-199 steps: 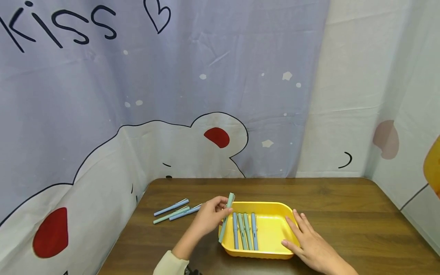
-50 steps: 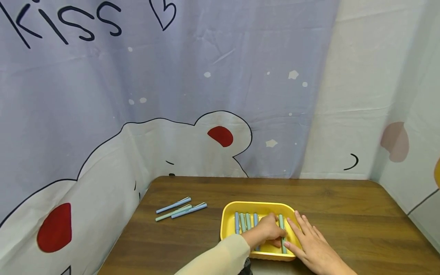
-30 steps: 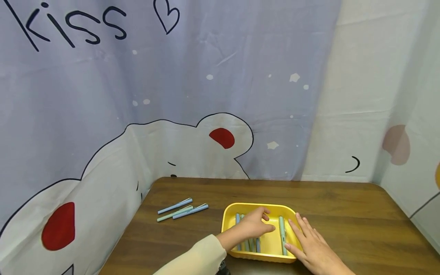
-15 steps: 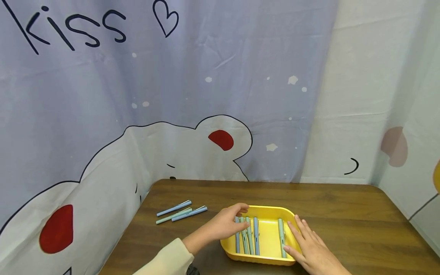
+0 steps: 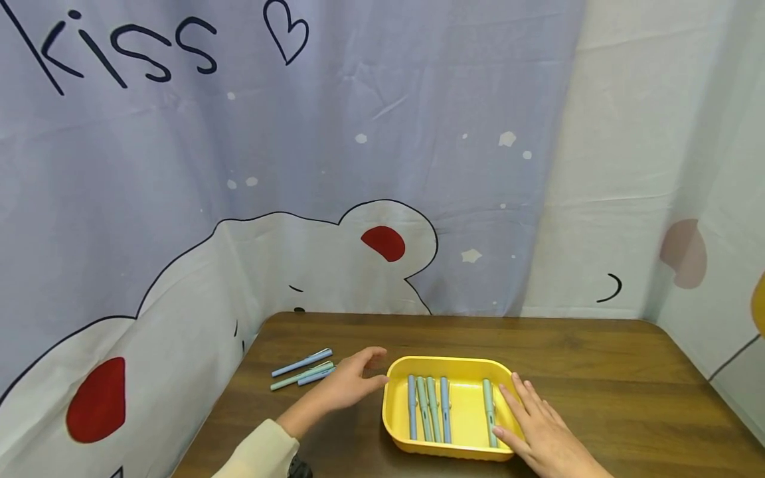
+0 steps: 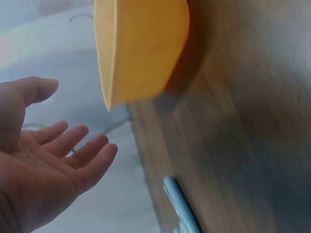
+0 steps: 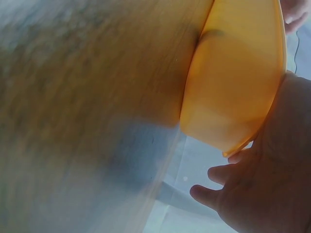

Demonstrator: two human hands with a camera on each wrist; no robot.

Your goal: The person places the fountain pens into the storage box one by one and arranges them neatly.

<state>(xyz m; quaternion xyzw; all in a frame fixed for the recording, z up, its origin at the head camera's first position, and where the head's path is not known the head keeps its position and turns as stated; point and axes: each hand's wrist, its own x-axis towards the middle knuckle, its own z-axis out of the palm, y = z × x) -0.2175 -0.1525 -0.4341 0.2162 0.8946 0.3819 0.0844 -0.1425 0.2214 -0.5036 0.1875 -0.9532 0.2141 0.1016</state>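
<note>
My left hand is empty, its fingers relaxed and parted from the thumb, just left of the yellow tray. In the left wrist view the palm of that left hand faces up beside the tray's wall. My right hand rests on the tray's right rim with fingers spread. Inside the tray, a row of blue and green pens lies at the left, and one green pen lies apart near the right wall. Behind my left hand are a green pen and two blue pens.
The wooden table extends behind and right of the tray. A printed curtain hangs along its back edge and left side. A dark band sits at the left wrist below the cream sleeve.
The green pen that my left hand held now lies at the tray's right side. The left hand has let go and moved left out of the tray. My right hand stays at the rim.
</note>
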